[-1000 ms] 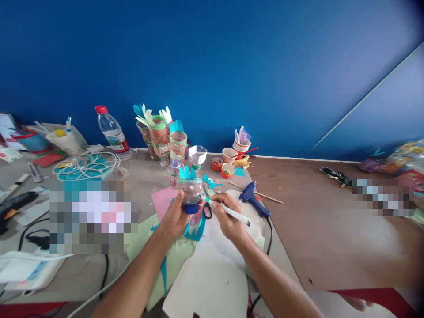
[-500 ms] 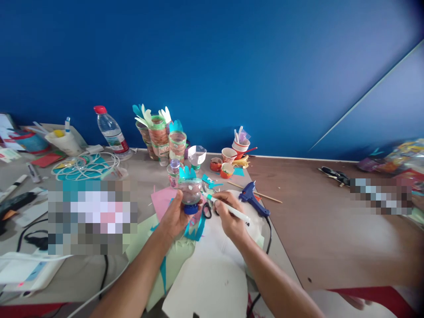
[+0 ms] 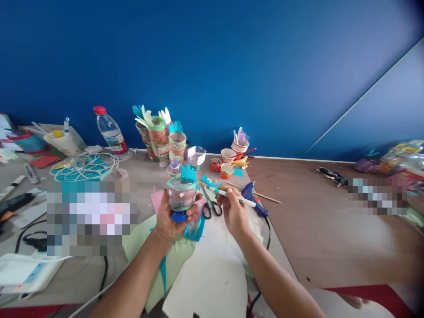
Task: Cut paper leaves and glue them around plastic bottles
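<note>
Wrapped round a clear plastic bottle piece [image 3: 181, 194] with a blue cap at its base, my left hand [image 3: 171, 217] keeps it above the papers. Blue paper petals [image 3: 188, 173] rise from its rim, and small white spots show on its wall. To the right, my right hand [image 3: 234, 212] grips a white marker [image 3: 243, 200] with a green tip end pointing left towards the bottle piece, apart from it. Black-handled scissors [image 3: 208, 207] lie between the hands. Beneath are pink paper [image 3: 159, 199], cut blue paper [image 3: 195, 229] and a white sheet [image 3: 212, 274].
A blue glue gun [image 3: 254, 199] and a wooden stick [image 3: 268, 197] lie right of my right hand. Decorated plastic cups [image 3: 159, 137], a red-capped bottle [image 3: 111, 132] and paper cups [image 3: 228, 155] stand along the blue wall. A coiled white cable [image 3: 86, 167] lies left.
My left hand has moved the bottle piece left and slightly nearer, turning it. The marker has drawn away from it, and the scissors between the hands show more fully.
</note>
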### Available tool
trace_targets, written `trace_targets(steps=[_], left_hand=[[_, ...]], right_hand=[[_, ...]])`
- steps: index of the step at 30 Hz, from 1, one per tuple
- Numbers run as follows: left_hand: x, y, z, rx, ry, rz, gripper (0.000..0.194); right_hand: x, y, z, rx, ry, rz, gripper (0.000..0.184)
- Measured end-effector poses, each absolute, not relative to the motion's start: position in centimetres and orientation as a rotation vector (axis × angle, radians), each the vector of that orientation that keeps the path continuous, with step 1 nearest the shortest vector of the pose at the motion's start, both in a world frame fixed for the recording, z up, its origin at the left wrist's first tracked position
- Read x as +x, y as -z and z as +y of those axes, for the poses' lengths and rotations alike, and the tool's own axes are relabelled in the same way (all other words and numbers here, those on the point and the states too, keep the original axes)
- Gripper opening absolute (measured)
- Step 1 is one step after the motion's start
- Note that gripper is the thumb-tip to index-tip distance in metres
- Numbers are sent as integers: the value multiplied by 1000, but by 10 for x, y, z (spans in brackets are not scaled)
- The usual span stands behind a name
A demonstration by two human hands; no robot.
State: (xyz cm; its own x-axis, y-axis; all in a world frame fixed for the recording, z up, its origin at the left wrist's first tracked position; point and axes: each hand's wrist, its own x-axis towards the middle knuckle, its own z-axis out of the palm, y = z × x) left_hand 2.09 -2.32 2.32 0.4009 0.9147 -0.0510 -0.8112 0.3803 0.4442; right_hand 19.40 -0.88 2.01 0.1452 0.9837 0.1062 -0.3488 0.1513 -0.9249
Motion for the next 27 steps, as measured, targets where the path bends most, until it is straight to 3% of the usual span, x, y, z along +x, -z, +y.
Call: trace_targets(steps=[16,27], left_hand=[[19,-22,-27,488,-934,237,73],[20,-24,-23,286,-1210,281,59]], right_hand=[[193,-29,-8,-824,-1417,-764,34],[194,-19,-13,-753,-1292,-978,24]])
